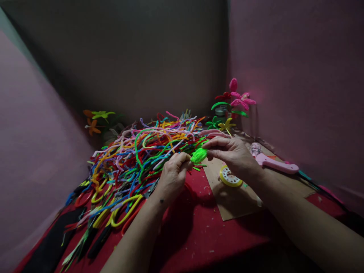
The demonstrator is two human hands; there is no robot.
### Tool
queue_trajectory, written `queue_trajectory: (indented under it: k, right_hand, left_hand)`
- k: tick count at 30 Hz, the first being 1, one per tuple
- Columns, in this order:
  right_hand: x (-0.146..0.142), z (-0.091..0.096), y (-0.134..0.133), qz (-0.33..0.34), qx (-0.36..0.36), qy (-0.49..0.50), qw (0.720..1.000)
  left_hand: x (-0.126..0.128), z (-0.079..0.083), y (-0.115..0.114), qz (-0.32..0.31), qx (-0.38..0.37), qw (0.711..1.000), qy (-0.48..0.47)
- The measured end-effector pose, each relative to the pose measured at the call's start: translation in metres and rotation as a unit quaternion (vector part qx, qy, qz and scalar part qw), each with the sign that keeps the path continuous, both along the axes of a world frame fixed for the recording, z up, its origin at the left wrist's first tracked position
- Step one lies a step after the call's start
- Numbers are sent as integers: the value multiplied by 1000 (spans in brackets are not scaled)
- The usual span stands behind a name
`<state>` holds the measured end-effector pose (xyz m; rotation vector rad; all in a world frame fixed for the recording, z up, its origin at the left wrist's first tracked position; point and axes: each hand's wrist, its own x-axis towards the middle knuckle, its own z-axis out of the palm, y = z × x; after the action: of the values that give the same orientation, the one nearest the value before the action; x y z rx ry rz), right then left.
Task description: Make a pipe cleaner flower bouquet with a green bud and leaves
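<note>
A bright green fuzzy bud shape [199,155], seemingly made of pipe cleaner, is held up between my two hands. My left hand [176,170] is closed and pinches its left, narrow end. On the other side, the fingertips of my right hand [231,152] are closed on its right end. A large heap of multicoloured pipe cleaners [148,148] lies just behind and to the left. Below my right hand a yellow roll of tape [224,181] rests on a piece of cardboard [227,206].
A pink glue gun [277,163] lies at the right. Scissors with yellow handles [115,218] and other tools sit at the left front. Pipe-cleaner flowers stand at the back, including a pink flower [241,100] and an orange flower [92,127]. Scraps dot the red tablecloth [199,242].
</note>
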<state>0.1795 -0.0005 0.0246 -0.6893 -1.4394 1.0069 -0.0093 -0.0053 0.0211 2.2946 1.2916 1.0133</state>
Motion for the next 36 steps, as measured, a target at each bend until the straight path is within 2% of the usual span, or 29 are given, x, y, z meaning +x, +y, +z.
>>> queue_trajectory:
  k: [10, 24, 31, 36]
  right_hand:
    - [-1, 0, 0, -22, 14, 7, 1000]
    - [-1, 7, -3, -21, -14, -12, 1000]
    - [-4, 4, 6, 6, -86, 41, 995]
    - [-4, 1, 20, 45, -151, 78, 984]
  left_hand:
    - [-3, 1, 2, -16, -42, 998, -36]
    - [1, 8, -1, -13, -61, 996, -63]
    - [3, 13, -1, 15, -159, 973, -164]
    - [6, 18, -4, 51, -188, 959, -205]
